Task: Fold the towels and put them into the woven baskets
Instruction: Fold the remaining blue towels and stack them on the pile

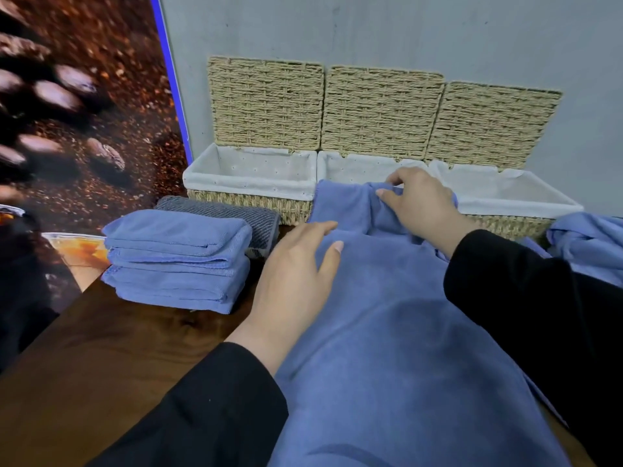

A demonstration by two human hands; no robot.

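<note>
The towel (387, 332) is spread flat for folding. Its far edge is pinched by the right hand (421, 205), seemingly to straighten it; the left hand (296, 274) is laid open on it as an anchor.

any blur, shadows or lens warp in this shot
Head view: the coffee-bean poster at left is smeared with blur; the woven baskets bow from wide-angle distortion; a soft shadow darkens the spread blue towel; no glare.
</note>
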